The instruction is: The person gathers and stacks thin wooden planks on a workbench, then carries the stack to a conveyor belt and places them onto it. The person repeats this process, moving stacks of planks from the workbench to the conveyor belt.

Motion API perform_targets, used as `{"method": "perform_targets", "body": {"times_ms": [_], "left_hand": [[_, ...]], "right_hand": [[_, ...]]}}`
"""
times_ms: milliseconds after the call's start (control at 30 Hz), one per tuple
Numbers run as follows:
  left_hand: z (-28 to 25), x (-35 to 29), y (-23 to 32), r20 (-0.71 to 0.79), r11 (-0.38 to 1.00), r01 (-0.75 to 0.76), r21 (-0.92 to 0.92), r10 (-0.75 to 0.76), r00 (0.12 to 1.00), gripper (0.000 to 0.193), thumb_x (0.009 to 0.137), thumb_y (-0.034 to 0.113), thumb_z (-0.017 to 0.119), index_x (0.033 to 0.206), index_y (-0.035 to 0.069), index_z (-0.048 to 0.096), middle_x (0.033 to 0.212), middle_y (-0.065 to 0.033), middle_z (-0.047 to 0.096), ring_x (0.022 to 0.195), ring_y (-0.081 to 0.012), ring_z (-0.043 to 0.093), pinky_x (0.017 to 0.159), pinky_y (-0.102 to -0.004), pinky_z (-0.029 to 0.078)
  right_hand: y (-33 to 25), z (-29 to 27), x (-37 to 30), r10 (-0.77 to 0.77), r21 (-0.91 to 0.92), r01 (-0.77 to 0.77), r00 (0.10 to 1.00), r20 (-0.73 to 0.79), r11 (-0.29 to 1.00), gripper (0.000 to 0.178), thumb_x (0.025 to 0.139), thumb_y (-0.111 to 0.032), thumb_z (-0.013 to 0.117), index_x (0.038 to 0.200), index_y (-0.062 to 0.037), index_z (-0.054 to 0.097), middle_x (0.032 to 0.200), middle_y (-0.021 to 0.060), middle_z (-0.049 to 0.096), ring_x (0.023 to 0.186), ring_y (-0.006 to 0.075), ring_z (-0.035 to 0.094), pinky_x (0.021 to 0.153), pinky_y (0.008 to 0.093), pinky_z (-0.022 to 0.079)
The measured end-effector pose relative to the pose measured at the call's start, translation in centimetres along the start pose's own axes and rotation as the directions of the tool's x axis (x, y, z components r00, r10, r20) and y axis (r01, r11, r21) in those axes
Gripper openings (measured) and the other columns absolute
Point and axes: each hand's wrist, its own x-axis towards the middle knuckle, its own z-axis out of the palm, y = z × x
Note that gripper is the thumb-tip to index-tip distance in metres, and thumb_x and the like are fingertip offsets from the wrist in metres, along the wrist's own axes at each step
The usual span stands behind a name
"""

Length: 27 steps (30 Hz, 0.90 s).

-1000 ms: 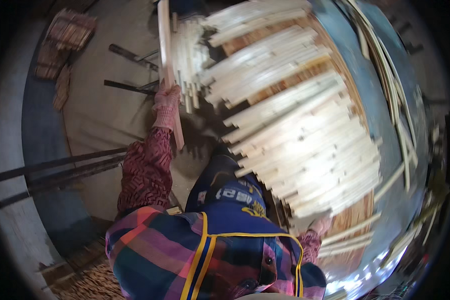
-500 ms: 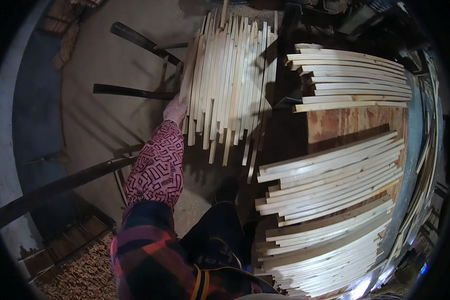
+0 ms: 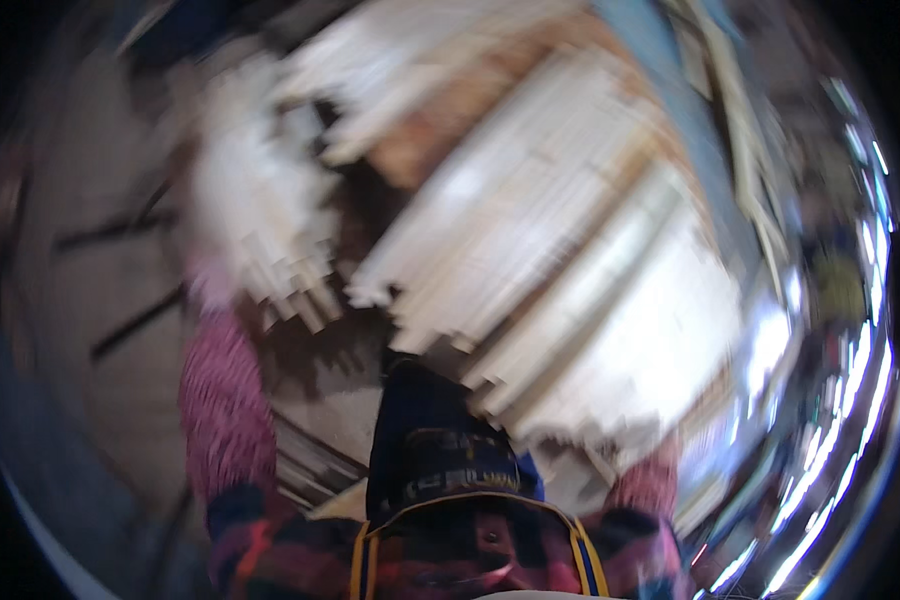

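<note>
Bundle of pale sawn wood strips (image 3: 255,190) sits left of centre, strips side by side, lower ends staggered. Left hand (image 3: 210,285) is at the bundle's lower left edge; motion blur smears the spot, so contact isn't certain. Left fingers: can't tell how far open, or if they have hold of a strip. Right hand (image 3: 662,450) is low on the other side, just by the lower edge of the near batch of strips (image 3: 630,345); fingers smeared too, so spread and grip can't be told from where I stand.

Right of the bundle, across a dark gap: middle batch (image 3: 515,190) and far batch (image 3: 410,60), all slanting, ends uneven. They lie on a reddish-brown wooden board (image 3: 400,155), bare wood showing between far and middle. Past the board's right edge, a blue surface (image 3: 660,50), long thin wood lengths (image 3: 735,130) running along it.

Floor (image 3: 80,290) at left, grey-brown, dull. Two dark bars (image 3: 138,322) stand out leftward near the bundle and left hand. Slatted piece (image 3: 315,465) low down, between pink sleeve (image 3: 225,400) and dark blue apron (image 3: 400,470), yellow trim on the latter. Plaid shirt (image 3: 470,545) at the bottom. Far right of the room: bright light streaks (image 3: 820,460), clutter too blurred to name.
</note>
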Motion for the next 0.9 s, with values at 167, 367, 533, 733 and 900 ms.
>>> {"method": "perform_targets", "body": {"times_ms": [167,367,533,733,900], "left_hand": [[-18.6,-11.3,18.7,-0.388,0.517,-0.403,-0.755,0.143,0.91,0.048,0.092,0.006,0.057,0.138,-0.004,0.045,0.124,-0.0187,0.059,0.128,-0.0281,0.048,0.109,-0.0403,0.04],[-24.3,-26.4,40.1,-0.128,0.365,-0.561,-0.743,0.745,0.655,0.052,0.09,0.018,0.065,0.138,0.007,0.05,0.131,-0.0163,0.057,0.119,-0.0323,0.056,0.098,-0.0378,0.048],[-20.9,-29.2,51.0,0.364,0.839,-0.515,-0.175,0.541,0.758,0.073,0.087,0.05,0.062,0.144,0.011,0.04,0.136,-0.0185,0.052,0.125,-0.036,0.052,0.101,-0.0475,0.045],[-21.7,-24.2,47.1,0.188,0.887,-0.436,-0.153,0.459,0.868,0.062,0.088,0.046,0.059,0.137,0.009,0.05,0.129,-0.0201,0.057,0.118,-0.0364,0.057,0.097,-0.0467,0.047],[-20.6,-15.9,40.9,0.249,0.945,-0.303,0.127,0.265,0.932,0.062,0.084,0.039,0.066,0.135,0.006,0.052,0.128,-0.0217,0.059,0.116,-0.0365,0.059,0.099,-0.0457,0.047]], "right_hand": [[10.9,-0.4,2.4,0.364,0.054,-0.36,0.919,-0.152,0.932,0.053,0.095,-0.052,0.046,0.128,-0.0131,0.061,0.115,0.0198,0.066,0.098,0.0315,0.066,0.079,0.0433,0.052],[16.0,2.4,11.3,0.194,0.335,-0.155,0.977,-0.084,0.929,0.051,0.096,-0.047,0.049,0.134,-0.0136,0.058,0.13,0.0141,0.061,0.117,0.0312,0.058,0.096,0.04,0.048],[13.3,-0.2,11.3,0.028,0.725,-0.037,0.999,0.024,0.688,0.05,0.099,-0.038,0.051,0.136,-0.0052,0.054,0.134,0.0152,0.058,0.124,0.0281,0.055,0.103,0.0365,0.045],[18.2,1.7,8.6,0.126,0.906,-0.237,0.971,0.205,0.351,0.046,0.101,-0.03,0.052,0.137,-0.0018,0.053,0.135,0.0129,0.058,0.122,0.0219,0.056,0.102,0.0313,0.044],[17.8,0.8,8.4,0.081,0.788,-0.217,0.974,0.21,0.576,0.049,0.102,-0.036,0.049,0.14,-0.0051,0.05,0.137,0.013,0.056,0.124,0.0254,0.054,0.104,0.0348,0.043]]}}
